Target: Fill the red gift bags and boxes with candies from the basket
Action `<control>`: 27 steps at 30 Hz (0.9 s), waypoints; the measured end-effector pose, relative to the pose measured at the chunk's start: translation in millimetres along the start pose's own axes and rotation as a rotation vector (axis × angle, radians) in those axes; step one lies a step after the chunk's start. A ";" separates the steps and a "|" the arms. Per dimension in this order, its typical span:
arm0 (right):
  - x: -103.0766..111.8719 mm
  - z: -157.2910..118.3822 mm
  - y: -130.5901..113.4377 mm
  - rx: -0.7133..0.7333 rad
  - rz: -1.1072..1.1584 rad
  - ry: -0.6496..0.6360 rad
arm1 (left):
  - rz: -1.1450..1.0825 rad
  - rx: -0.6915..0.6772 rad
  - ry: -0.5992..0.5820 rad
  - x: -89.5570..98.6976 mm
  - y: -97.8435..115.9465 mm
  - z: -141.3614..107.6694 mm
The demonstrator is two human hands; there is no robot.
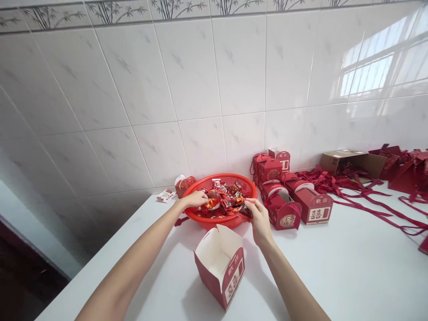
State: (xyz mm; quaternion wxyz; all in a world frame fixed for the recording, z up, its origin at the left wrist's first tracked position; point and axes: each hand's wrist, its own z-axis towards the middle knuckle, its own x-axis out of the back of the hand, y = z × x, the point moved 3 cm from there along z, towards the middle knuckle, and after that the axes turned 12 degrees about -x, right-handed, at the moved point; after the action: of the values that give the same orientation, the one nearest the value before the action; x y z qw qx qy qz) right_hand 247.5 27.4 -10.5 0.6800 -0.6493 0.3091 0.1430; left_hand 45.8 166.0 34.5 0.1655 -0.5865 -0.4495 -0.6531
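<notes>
A red plastic basket (200,223) full of candies in shiny wrappers (230,203) stands near the wall. My left hand (196,199) reaches over its left rim, fingers closed on a red and gold wrapped candy (213,204). At the right rim, my right hand (259,218) pinches red wrapped candy (246,210); its exact shape is partly hidden by the fingers. In front of the basket, between my forearms, a red paper gift box (209,272) with white lining stands with its top open. Its visible inside shows bare white card.
Several red gift boxes (312,205) with ribbons stand right of the basket. Farther right are tangled dark red ribbons (364,196) and a brown cardboard box (329,162). A small red box (185,185) and a printed card (166,195) lie at the left by the tiled wall.
</notes>
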 end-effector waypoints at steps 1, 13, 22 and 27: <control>-0.1 -0.3 0.1 -0.010 0.005 -0.003 | -0.066 -0.005 0.033 4.1 -0.1 -3.5; -6.6 -7.5 -2.8 -0.101 0.030 -0.072 | -0.657 -0.150 0.161 18.3 42.6 -37.8; -1.5 -4.2 -5.5 -0.080 0.103 -0.042 | -0.625 -0.199 -0.065 38.0 82.0 -78.5; -2.2 -5.0 -3.8 -0.081 0.079 -0.044 | -0.433 -0.288 -0.354 32.6 105.1 -99.1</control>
State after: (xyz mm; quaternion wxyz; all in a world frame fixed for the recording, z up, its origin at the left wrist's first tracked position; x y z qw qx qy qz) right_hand 247.0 22.6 -6.0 0.6537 -0.6603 0.3133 0.1963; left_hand 54.3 41.8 114.8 -0.1432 -0.5990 -0.4887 -0.6180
